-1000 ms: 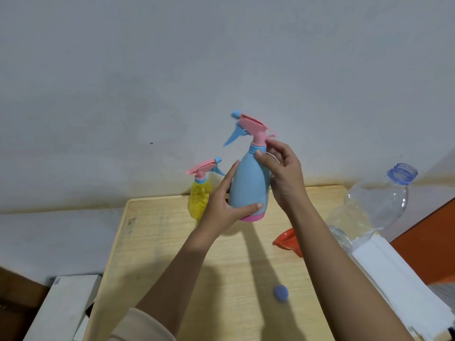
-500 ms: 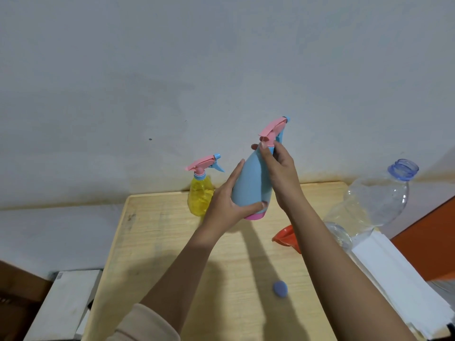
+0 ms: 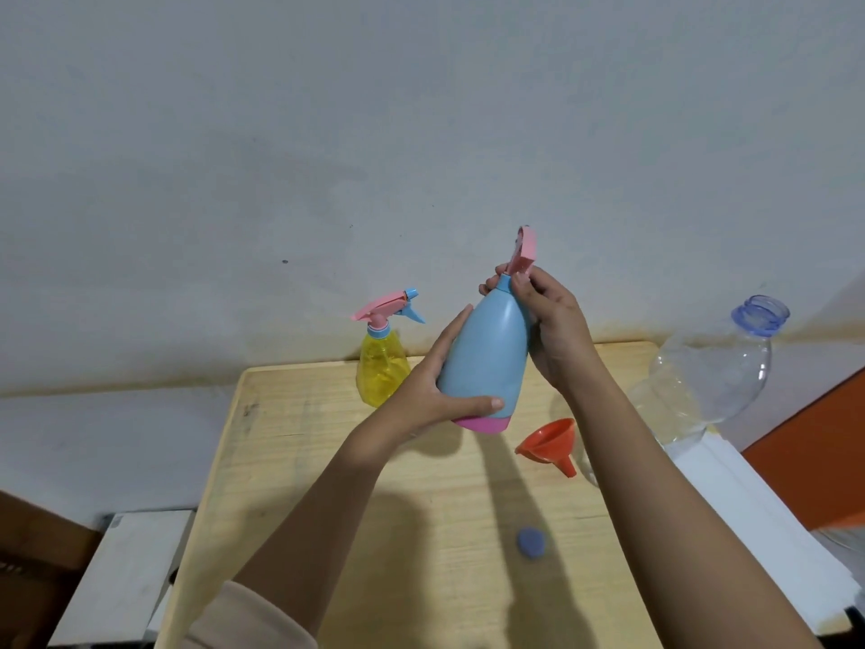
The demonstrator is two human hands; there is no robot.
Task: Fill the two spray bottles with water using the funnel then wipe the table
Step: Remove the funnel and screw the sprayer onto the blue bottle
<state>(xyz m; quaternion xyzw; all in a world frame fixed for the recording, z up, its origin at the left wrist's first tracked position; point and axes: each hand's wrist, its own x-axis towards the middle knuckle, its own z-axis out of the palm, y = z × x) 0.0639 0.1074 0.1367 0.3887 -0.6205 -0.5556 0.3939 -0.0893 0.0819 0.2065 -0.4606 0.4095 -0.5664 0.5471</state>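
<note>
Above table (image 3: 304,461) — blue bottle (image 3: 487,358) tilted up-right.

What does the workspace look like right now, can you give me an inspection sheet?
Surface: wooden table, arm shadows on it.
Job's things: blue spray bottle held tilted above it; yellow spray bottle upright at back; orange funnel on its side; clear bottle uncapped, right.
Clutter: blue cap loose on table.
Hands: left hand grips blue bottle's body; right hand grips its neck.
Cables: nothing seen.
Surroundings: grey wall; white box left; white stack right.
</note>
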